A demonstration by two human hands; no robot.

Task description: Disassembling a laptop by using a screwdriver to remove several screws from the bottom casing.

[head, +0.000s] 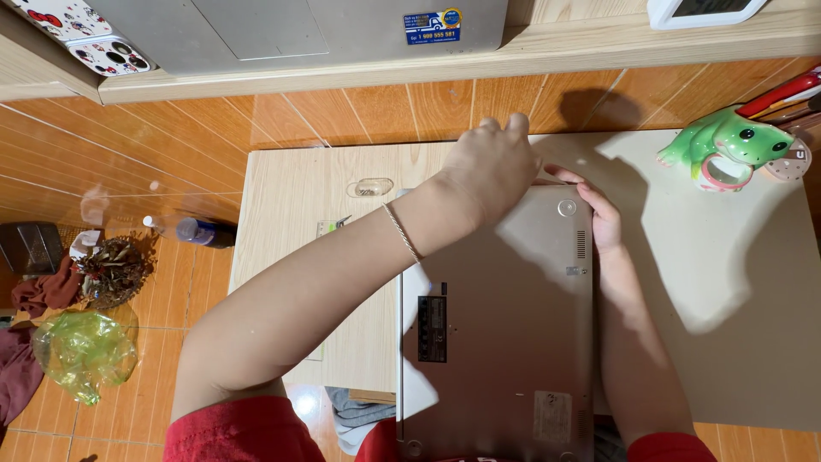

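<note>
A green frog-shaped ceramic pen holder (735, 141) stands at the far right of the low pale wooden table (291, 197), well apart from the hands; a small clear plastic piece (369, 186) lies near the left forearm.

The silver metal laptop (505, 325) lies bottom-up on the table, showing a black label, a vent slot and round rubber feet.

The left hand (492, 171) rests loosely curled over its far edge; the right hand (599, 214) grips the far right corner, fingers curled around it. The laptop's near end is cut off, and the left fingertips are blurred.
</note>
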